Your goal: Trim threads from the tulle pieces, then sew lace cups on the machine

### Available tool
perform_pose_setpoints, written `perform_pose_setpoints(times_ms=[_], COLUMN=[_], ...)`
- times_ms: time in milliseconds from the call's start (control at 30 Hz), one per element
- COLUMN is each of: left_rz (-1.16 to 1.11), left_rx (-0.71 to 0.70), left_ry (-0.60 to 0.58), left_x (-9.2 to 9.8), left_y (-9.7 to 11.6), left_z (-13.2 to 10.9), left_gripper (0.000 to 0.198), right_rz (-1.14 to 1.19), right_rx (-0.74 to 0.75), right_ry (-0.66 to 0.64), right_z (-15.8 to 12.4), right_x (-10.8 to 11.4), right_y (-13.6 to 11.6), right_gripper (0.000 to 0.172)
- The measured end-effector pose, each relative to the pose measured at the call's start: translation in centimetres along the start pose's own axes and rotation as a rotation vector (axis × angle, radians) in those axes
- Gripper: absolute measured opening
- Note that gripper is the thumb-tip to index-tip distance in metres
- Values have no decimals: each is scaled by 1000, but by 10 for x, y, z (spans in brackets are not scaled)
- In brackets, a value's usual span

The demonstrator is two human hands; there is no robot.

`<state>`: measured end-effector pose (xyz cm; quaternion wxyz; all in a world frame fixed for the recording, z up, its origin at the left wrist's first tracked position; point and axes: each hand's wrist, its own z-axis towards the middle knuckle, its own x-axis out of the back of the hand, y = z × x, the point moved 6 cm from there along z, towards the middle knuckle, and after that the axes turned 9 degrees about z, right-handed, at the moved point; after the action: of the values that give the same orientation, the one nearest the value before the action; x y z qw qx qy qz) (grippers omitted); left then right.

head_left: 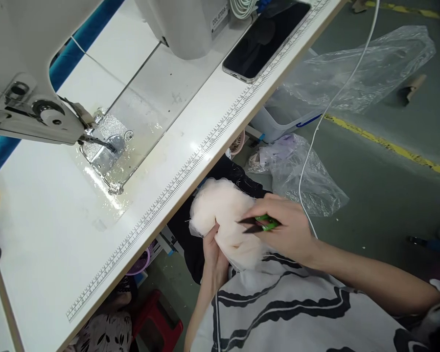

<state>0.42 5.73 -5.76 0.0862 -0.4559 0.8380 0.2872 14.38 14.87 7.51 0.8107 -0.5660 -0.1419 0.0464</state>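
A soft, cream-white piece of sheer fabric [223,200] lies bunched over my lap, below the table's front edge. My left hand [214,252] grips it from the near side, thumb on top and the other fingers hidden under the cloth. In my right hand [291,225] is a pair of green-handled thread snips [267,222]. Their dark blades point left, parted at the tips, just above the fabric's right part. Whether the blades touch the cloth I cannot tell.
A sewing machine [69,54] stands on the white table [175,166], which has a ruler strip along its front edge. A phone [266,39] lies at the back right. A white cable [308,166] hangs beside my right arm. Plastic bags [304,171] and a red stool [157,318] are below.
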Motion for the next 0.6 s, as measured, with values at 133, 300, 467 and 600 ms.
perform_pose_setpoints(times_ms=[133, 300, 467, 600], left_rz=[5, 28, 39, -24], left_rx=[-33, 12, 62, 52], left_ry=[49, 38, 17, 26], left_x=[-1, -6, -11, -11], left_y=[2, 1, 0, 0], left_z=[0, -1, -3, -2], left_gripper=[34, 28, 29, 29], right_rz=[-231, -363, -399, -385], right_rx=[391, 608, 632, 667], right_ry=[19, -49, -118, -137], right_z=[-8, -16, -19, -20], right_x=[1, -4, -7, -11], right_y=[-21, -29, -29, -30], right_gripper=[29, 20, 22, 23])
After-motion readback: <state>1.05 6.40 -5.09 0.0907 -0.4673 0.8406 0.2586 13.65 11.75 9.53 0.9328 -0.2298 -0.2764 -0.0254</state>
